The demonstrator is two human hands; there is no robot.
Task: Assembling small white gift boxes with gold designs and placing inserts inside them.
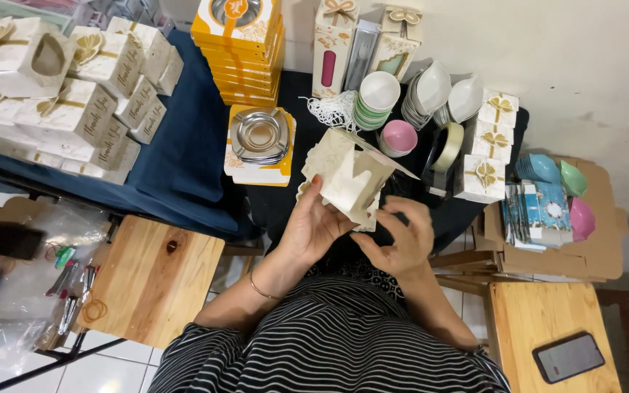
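Your left hand (313,225) grips the half-folded box (347,178) from its near left, your right hand (402,244) pinches its near right corner, its open flap pointing far right.

Ahead of you, a low surface under dark blue cloth (183,138) carries, far left, a heap of cream gift boxes (74,94) with gold bows. At its middle a stack of orange boxes (245,54) rises, and nearer you 1 orange box with metal dishes (260,142) lies flat. The black surface (296,91) beside it bears stacked bowls (378,98), a pink bowl (399,137) and a tape dispenser (445,156). To your left, a wooden stool (151,280). To your right, a second wooden stool (547,320) holds a phone (568,356). White tile floor (96,371) lies below.
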